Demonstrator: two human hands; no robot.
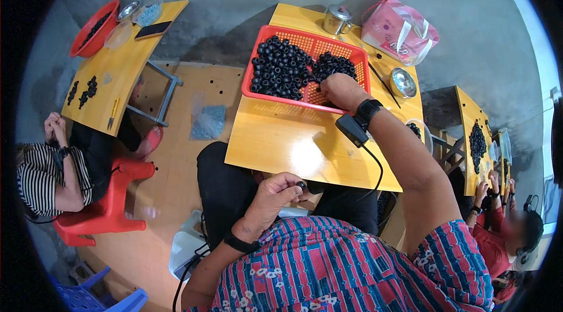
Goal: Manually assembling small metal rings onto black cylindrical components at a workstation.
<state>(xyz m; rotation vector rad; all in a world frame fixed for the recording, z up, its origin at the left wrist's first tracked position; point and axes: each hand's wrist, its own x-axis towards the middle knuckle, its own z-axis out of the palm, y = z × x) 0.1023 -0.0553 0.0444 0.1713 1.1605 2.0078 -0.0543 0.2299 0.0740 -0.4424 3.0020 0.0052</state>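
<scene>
A red plastic basket rests on the yellow table, with small round black rings heaped in its left and far right parts. My right hand reaches over the basket's near right side. Its fingers are curled down by the smaller heap, and what they hold, if anything, is hidden. Close to my body, below the table's near edge, my left hand is closed. A small black ring is pinched between its thumb and fingers.
A metal lidded cup, a pink bag, a black rod and a metal bowl stand or lie beyond the basket. On the floor is a bag of bluish bits. Other people sit at tables left and right.
</scene>
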